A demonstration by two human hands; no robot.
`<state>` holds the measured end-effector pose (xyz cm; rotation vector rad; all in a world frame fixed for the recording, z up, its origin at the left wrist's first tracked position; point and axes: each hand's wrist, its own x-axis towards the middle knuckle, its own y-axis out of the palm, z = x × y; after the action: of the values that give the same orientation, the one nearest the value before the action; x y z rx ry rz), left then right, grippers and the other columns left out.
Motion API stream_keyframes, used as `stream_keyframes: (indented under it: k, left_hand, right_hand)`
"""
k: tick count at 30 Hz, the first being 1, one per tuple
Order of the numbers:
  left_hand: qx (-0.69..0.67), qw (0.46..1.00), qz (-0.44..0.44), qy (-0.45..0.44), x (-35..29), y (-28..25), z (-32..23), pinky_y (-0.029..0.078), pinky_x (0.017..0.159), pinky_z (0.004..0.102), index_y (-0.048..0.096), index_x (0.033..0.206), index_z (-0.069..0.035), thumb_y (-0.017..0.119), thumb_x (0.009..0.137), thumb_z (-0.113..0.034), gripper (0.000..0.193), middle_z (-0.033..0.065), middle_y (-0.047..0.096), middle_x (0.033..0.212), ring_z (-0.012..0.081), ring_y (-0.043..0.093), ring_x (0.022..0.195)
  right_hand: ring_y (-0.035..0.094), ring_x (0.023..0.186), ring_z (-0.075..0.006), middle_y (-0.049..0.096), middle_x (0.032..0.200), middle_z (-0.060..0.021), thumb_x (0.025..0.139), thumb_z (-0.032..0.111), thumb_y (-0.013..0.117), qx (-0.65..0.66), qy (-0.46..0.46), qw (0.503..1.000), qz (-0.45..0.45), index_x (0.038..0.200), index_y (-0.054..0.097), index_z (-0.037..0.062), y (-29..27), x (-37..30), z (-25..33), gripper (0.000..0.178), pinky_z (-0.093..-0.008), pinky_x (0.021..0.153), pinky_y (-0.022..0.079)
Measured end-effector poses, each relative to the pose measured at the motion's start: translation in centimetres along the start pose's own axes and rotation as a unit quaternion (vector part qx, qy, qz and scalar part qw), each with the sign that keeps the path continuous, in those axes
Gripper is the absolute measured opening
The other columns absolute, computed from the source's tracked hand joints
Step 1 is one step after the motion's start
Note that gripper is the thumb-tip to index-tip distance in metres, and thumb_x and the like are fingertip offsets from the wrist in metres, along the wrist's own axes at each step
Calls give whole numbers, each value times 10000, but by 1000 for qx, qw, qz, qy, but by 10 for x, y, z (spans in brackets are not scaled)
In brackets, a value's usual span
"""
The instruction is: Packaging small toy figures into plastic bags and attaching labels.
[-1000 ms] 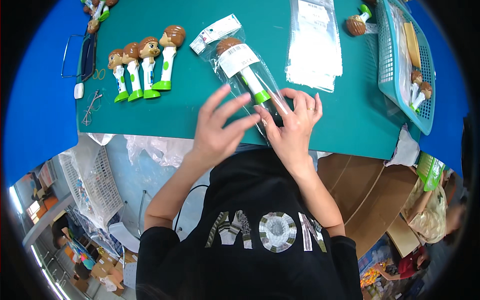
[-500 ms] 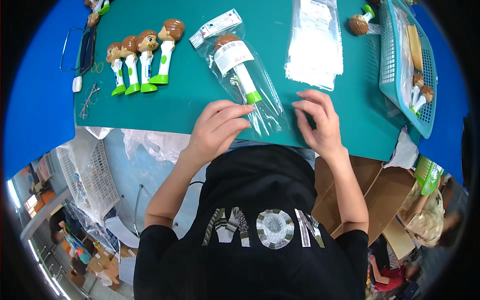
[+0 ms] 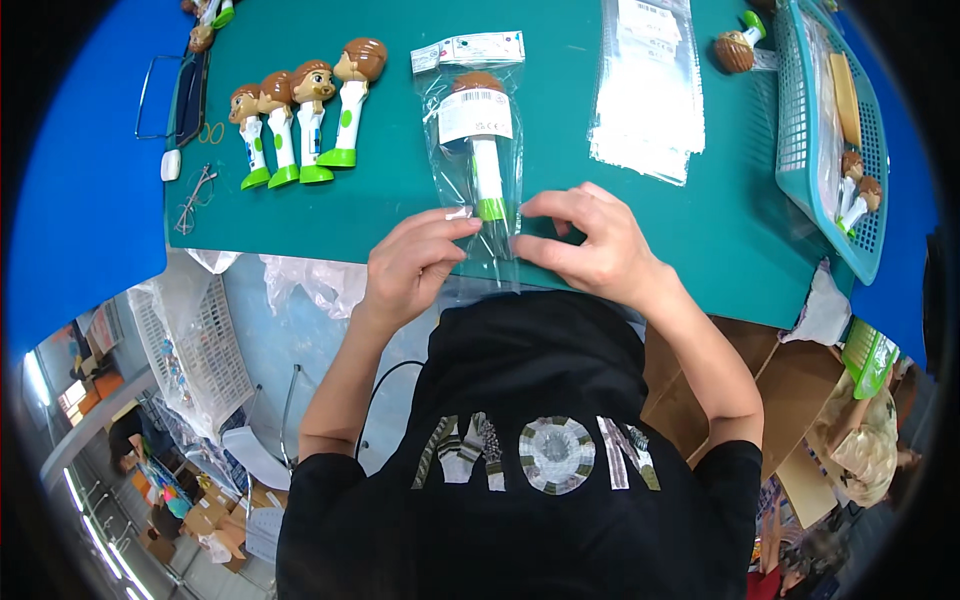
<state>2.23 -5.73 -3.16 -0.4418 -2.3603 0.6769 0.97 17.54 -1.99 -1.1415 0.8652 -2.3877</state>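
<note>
A clear plastic bag [image 3: 436, 171] with a printed header lies upright on the table in front of me. Inside it is a figurine with brown hair, a white body and a green base [image 3: 491, 209]; a white label [image 3: 475, 115] covers its upper part. My left hand [image 3: 413, 262] has its fingers pinched on the bag's lower left edge. My right hand [image 3: 597, 242] is at the lower right edge, thumb and forefinger apart, fingertips by the plastic. Several similar unbagged figurines [image 3: 349, 110] stand in a slanting row to the left.
A stack of clear bags [image 3: 640, 110] lies right of the bagged figurine. Further right stands a teal basket [image 3: 795, 140] holding figurines, with another figurine [image 3: 735, 52] beside it. At the left are a phone-like dark object [image 3: 190, 100] and glasses [image 3: 196, 200]. The table's front edge runs below my hands.
The bagged figurine has turned from slanted to straight up and down. My right hand has moved left to the bag's edge, and my left hand has drawn slightly lower.
</note>
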Motion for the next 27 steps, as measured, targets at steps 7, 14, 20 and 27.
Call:
stream_keyframes:
  k: [7,14,20,27]
  left_hand:
    - [-42,997,-39,-49,-21,-3,6,534,767,340,554,839,-16,654,701,76,194,148,655,952,300,639,920]
    - [-11,999,-19,-48,-21,-5,3,539,758,320,617,828,-15,657,673,86,189,136,648,963,280,639,928]
    - [0,999,-29,-33,-24,-9,6,549,730,310,629,811,-13,659,648,88,194,131,645,963,283,642,912]
    - [-136,980,-109,-93,-22,-2,-3,563,672,308,598,793,6,690,670,89,174,188,617,997,251,659,817]
  right_hand:
    - [489,588,-136,578,944,-36,622,37,664,13,12,1000,19,789,641,124,0,-4,-1,190,-268,537,411]
    - [502,621,-146,563,933,-37,647,49,636,8,8,998,55,832,632,131,13,-4,11,202,-280,561,417]
    - [504,619,-152,559,888,-33,646,52,641,21,-1,997,73,814,636,135,20,3,11,187,-280,561,413]
    - [549,649,-131,608,988,-112,630,-51,714,172,116,977,-47,780,654,35,-3,1,12,182,-234,545,440]
